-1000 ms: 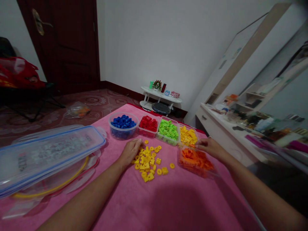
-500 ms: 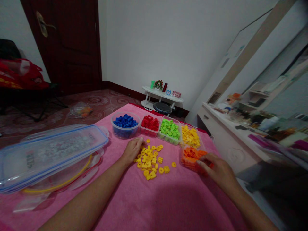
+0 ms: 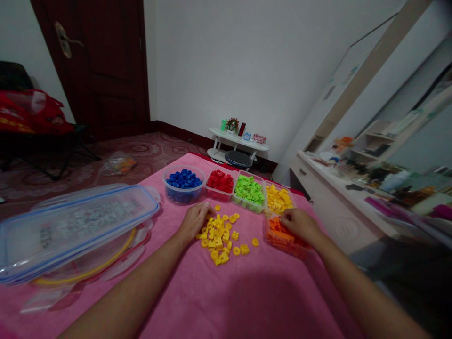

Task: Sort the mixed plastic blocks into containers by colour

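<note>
My left hand (image 3: 195, 220) rests on the pink cloth with fingers stretched forward, touching the left edge of a loose pile of yellow plastic building blocks (image 3: 219, 235). Some of these are round rings, others notched squares. My right hand (image 3: 300, 224) is over a clear box (image 3: 282, 246) of orange blocks (image 3: 278, 227), its fingertips bent down among them at the back. Whatever those fingers pinch is hidden. Behind that box stands a tub of yellow blocks (image 3: 278, 198).
Along the far side stand tubs of green blocks (image 3: 249, 189), red blocks (image 3: 220, 181) and blue blocks (image 3: 183, 180). Stacked clear lids (image 3: 81, 226) lie at the left. A white dresser (image 3: 339, 202) stands at the right, a small white shelf (image 3: 238, 140) by the wall.
My right hand has moved forward and left, from the right front rim of the orange box to over the blocks inside. My left hand stays in place.
</note>
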### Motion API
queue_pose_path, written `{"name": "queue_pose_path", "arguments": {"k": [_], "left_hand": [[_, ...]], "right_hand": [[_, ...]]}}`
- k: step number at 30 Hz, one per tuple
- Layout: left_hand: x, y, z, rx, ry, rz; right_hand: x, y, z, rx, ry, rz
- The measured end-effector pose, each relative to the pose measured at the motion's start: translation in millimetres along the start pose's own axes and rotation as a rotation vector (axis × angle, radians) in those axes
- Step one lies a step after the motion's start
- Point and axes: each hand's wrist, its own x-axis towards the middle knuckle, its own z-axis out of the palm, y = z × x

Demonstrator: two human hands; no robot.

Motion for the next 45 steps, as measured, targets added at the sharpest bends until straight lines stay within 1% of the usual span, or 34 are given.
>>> {"name": "queue_pose_path", "arguments": {"k": [2,5,9,11,14,19,22,26,29,31,32,34,36,37,38,39,41,45], "left_hand": [[0.5,-1.2,0.1,0.009,0.008,0.000],[1.1,-1.9,0.2,0.008,0.011,-0.018],[1.6,-2.9,0.5,0.000,0.013,-0.030],[1.2,-2.8,0.5,0.005,0.010,-0.015],[0.5,-1.8,0.3,0.009,0.004,0.000],[0.7,-2.6,0.2,0.009,0.000,-0.001],[1.1,-3.8,0.3,0.006,0.004,0.001],[1.5,-3.7,0.4,0.014,0.005,0.022],[1.8,-3.5,0.5,0.015,0.006,0.019],[1.8,-3.8,0.4,0.006,0.003,0.010],[1.7,-3.9,0.2,-0.002,0.001,0.003],[1.4,-3.9,-0.2,-0.021,-0.005,-0.012],[0.9,-3.5,-0.8,-0.033,-0.008,-0.015],[0.8,-3.1,-1.0,-0.033,-0.007,-0.011],[0.8,-2.8,-1.1,-0.032,-0.006,-0.004],[0.8,-2.5,-1.1,-0.031,-0.005,0.004],[1.1,-2.6,-0.7,-0.030,-0.005,0.008],[1.9,-4.9,0.6,-0.021,-0.003,-0.012]], "right_hand": [[3.3,-0.8,-2.4,-0.011,-0.025,-0.003],[9.5,2.4,-6.4,0.003,-0.096,-0.030],[15.8,10.7,-8.5,0.072,-0.206,-0.114],[15.9,12.6,-8.3,0.104,-0.236,-0.118],[12.9,9.8,-7.1,0.068,-0.224,-0.077],[5.2,-3.9,-4.8,-0.066,-0.171,-0.023],[1.7,-10.6,-7.4,-0.119,-0.139,-0.005],[6.7,-19.6,-22.9,-0.168,-0.117,-0.025],[20.6,-36.3,-40.7,-0.116,-0.101,-0.099],[31.5,-53.4,-52.2,-0.014,-0.053,-0.167],[36.4,-62.5,-57.2,0.069,0.002,-0.194],[43.2,-78.2,-64.4,0.279,0.179,-0.217],[45.6,-85.9,-66.4,0.433,0.337,-0.218],[45.3,-85.6,-65.0,0.448,0.368,-0.220],[44.1,-82.6,-62.1,0.435,0.369,-0.228],[42.1,-77.1,-57.7,0.405,0.346,-0.242],[36.2,-60.5,-46.1,0.324,0.255,-0.273],[17.4,-22.6,-23.6,0.170,-0.025,-0.271]]}}
